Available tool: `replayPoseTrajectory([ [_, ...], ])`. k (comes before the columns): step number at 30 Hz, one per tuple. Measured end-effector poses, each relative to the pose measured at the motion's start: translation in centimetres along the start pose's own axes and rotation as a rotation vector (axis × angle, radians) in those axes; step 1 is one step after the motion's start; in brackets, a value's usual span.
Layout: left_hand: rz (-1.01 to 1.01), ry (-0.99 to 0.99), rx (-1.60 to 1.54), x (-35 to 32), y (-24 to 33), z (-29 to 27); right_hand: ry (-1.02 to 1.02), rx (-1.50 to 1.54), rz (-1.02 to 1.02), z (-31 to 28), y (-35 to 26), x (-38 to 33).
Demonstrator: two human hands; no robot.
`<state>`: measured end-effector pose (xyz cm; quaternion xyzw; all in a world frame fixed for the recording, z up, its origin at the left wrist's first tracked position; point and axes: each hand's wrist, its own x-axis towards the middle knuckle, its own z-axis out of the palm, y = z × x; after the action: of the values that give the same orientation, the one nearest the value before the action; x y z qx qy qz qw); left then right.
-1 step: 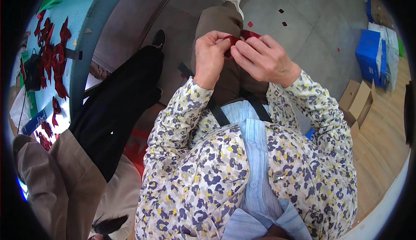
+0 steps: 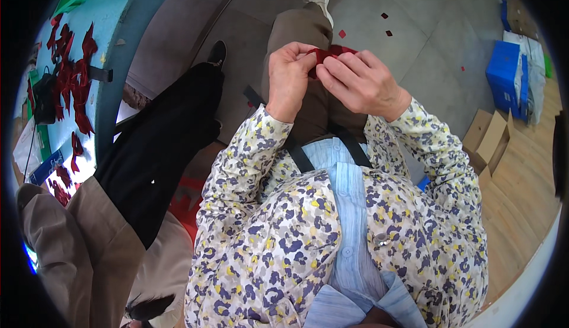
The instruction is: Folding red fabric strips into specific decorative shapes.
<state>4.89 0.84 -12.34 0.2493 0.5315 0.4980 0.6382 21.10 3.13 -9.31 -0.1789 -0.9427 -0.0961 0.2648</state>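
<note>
Pinching dark red ribbon [image 2: 320, 54] at upper centre, the left hand [image 2: 287, 79] and right hand [image 2: 360, 83] each nip it between thumb and fingers. It should handle as light, soft, perhaps slippery, best held by its edges; the light blue table [image 2: 109, 27] bounds the upper left, while grey floor [image 2: 424, 14] opens upper right

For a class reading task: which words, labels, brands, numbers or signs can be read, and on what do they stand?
No wording is quoted here.
Red object at lower left: large lettering, partly hidden, not copied.
Blue strip at far left: white marks, too small to read.
Blue box at right: pale marks, too small to read.
Held red fabric: no writing visible.
</note>
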Motion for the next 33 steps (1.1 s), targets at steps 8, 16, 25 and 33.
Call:
replayPoseTrajectory([
  [8,-0.011,-0.094,0.056,-0.9,-0.3,0.2,0.001,0.312,0.344,-0.8,0.8,0.4],
  [16,-0.067,-0.159,0.117,-1.1,-2.5,1.3,-0.276,0.753,0.442,-0.3,6.8,-2.2],
  [25,-0.097,-0.209,0.218,-1.2,-3.8,2.8,-0.554,0.650,0.337,0.3,9.0,-4.1],
  [33,-0.103,-0.145,0.289,-0.2,-5.8,2.7,-0.597,0.400,0.289,0.4,8.1,-2.4],
])
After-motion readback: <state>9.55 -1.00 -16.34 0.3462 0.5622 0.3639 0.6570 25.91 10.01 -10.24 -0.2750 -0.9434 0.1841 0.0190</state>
